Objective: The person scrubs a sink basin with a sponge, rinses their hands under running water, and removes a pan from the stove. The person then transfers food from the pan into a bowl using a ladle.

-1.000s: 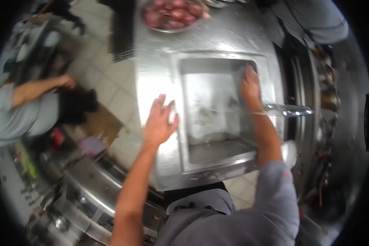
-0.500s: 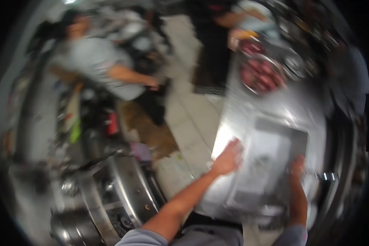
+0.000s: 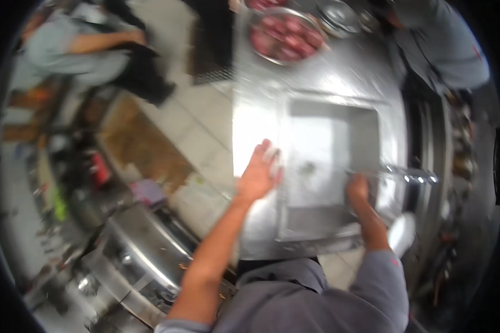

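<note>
A steel sink [image 3: 329,222] is set into a metal counter [image 3: 255,122] in front of me. My left hand [image 3: 259,171] is at the sink's left rim, fingers stretched out, with nothing visible held in it. Something whitish shows on its fingers, too blurred to name. My right hand [image 3: 359,190] is over the right part of the basin, just below the chrome faucet [image 3: 408,175]. Its fingers point down and are mostly hidden, so I cannot make out their grip.
A steel bowl of reddish pieces [image 3: 288,38] stands at the counter's far end, with clear lidded containers [image 3: 339,16] beside it. One person [image 3: 440,47] is at the upper right, another [image 3: 80,50] at the upper left. Large metal pots [image 3: 144,250] stand at lower left.
The view has swung right, so counter and sink now appear further left and higher. My right hand has moved from the sink's right rim inward over the basin, near the faucet.
</note>
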`<action>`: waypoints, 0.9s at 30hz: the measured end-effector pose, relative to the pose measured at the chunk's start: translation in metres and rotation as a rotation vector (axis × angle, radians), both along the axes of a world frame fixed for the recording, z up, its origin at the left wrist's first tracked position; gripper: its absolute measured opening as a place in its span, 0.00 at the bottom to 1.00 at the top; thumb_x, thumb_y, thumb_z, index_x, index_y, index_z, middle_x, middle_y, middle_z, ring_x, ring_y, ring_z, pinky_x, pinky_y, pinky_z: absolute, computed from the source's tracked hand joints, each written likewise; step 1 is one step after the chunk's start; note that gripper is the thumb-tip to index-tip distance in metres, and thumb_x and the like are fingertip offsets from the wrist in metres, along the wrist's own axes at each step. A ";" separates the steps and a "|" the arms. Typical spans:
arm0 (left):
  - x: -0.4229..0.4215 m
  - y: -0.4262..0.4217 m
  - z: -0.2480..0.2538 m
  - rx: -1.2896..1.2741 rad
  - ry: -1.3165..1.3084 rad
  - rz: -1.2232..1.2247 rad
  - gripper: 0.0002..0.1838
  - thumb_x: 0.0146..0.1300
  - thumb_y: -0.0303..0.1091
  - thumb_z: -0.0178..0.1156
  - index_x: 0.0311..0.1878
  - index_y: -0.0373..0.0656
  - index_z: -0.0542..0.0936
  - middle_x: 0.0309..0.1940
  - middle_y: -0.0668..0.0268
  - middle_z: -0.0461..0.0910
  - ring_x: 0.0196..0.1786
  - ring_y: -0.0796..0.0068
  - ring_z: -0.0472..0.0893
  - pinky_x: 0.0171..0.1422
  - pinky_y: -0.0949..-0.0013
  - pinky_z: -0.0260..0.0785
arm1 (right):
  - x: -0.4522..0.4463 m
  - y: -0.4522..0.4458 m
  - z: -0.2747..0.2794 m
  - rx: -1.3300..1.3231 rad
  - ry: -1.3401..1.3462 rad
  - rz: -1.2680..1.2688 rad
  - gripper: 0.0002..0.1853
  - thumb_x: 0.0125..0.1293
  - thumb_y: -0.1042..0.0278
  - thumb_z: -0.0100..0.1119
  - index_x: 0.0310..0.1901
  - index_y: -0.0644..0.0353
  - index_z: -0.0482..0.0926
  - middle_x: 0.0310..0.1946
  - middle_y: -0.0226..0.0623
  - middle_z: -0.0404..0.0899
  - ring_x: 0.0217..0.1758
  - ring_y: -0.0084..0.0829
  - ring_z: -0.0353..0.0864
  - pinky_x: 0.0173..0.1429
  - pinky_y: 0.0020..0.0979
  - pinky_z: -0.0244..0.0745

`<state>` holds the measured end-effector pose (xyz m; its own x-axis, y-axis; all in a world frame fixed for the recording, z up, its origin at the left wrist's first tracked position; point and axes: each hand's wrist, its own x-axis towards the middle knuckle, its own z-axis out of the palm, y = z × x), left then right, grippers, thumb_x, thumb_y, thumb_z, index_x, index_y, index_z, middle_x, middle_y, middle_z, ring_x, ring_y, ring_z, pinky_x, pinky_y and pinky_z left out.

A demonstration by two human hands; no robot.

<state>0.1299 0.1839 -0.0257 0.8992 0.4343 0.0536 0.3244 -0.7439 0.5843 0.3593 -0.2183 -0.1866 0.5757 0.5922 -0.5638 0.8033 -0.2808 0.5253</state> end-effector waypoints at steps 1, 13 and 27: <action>0.002 -0.002 0.011 0.033 -0.011 -0.038 0.26 0.62 0.40 0.65 0.62 0.42 0.77 0.72 0.51 0.64 0.76 0.49 0.62 0.79 0.51 0.58 | 0.010 -0.009 -0.044 0.279 -0.022 -0.085 0.20 0.71 0.65 0.48 0.60 0.65 0.77 0.62 0.47 0.73 0.67 0.45 0.68 0.74 0.49 0.57; 0.004 0.002 0.009 0.102 0.028 -0.133 0.29 0.59 0.40 0.67 0.63 0.39 0.77 0.72 0.46 0.62 0.75 0.43 0.62 0.78 0.52 0.60 | 0.023 0.129 -0.173 0.864 0.290 -0.822 0.31 0.66 0.65 0.57 0.69 0.65 0.62 0.61 0.51 0.70 0.63 0.56 0.69 0.69 0.49 0.65; 0.005 0.002 0.036 0.089 -0.037 -0.094 0.26 0.68 0.41 0.57 0.64 0.33 0.73 0.71 0.49 0.63 0.80 0.53 0.54 0.84 0.52 0.49 | -0.086 0.237 -0.170 0.794 0.864 0.043 0.36 0.61 0.65 0.60 0.71 0.65 0.62 0.64 0.57 0.65 0.66 0.56 0.65 0.68 0.52 0.63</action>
<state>0.1348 0.1857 0.0101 0.9326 0.3400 0.1215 0.2303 -0.8194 0.5250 0.2733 0.0189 -0.3568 0.1539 0.9630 -0.2211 0.8237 -0.2486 -0.5096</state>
